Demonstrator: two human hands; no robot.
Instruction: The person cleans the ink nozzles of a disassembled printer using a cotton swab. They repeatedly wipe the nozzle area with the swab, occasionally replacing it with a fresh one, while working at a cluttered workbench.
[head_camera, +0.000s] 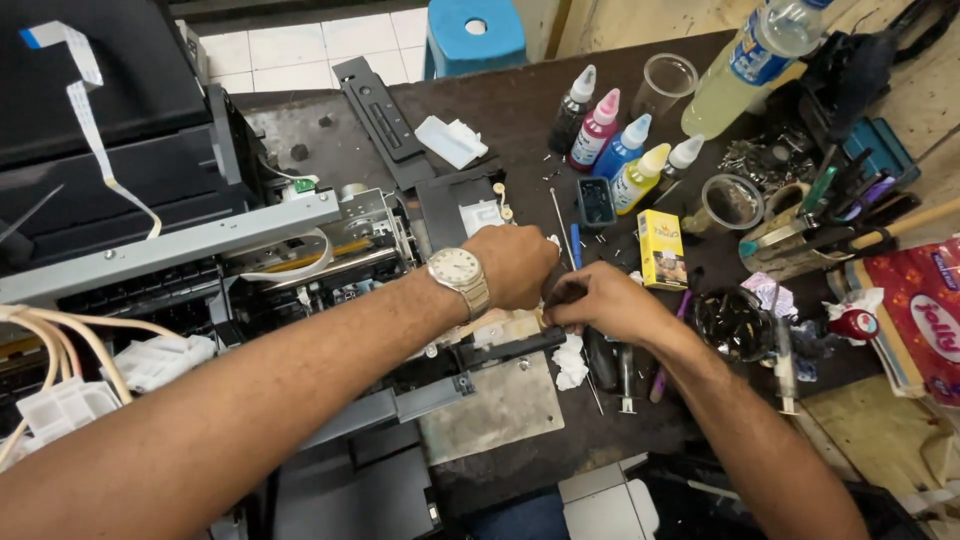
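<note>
My left hand (515, 262), with a silver wristwatch (460, 275) on its wrist, is curled in a fist over a small dark part at the right side of an opened printer (300, 260). My right hand (608, 303) meets it from the right, fingers pinched on the same dark part where the two hands touch. A long black plastic piece (505, 348) lies just below the hands. What exactly sits between the fingers is hidden by the hands.
Several ink refill bottles (610, 140) stand behind the hands, with a small yellow box (661, 248), clear cups (730, 203), a drink bottle (745, 65) and a tool holder (820, 215). Syringes (625, 375) and tissue (570, 362) lie near the front. A blue stool (475, 35) stands on the floor.
</note>
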